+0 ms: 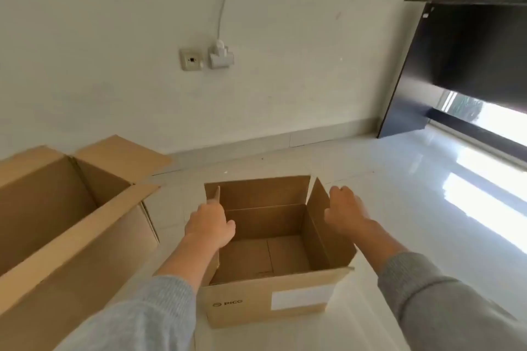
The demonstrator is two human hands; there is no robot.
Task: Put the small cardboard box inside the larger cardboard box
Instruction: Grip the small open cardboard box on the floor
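The small cardboard box [273, 251] sits open on the floor [399, 208] at lower centre, with the left hand [209, 225] and right hand [345, 209] closed on its side flaps; lifted by flaps alone, it could tilt or buckle before reaching the larger cardboard box [68, 225] at left

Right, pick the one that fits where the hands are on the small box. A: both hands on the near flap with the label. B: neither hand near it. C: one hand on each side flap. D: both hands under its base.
C: the left hand is on the left side flap of the small box, and the right hand is at the right side flap.
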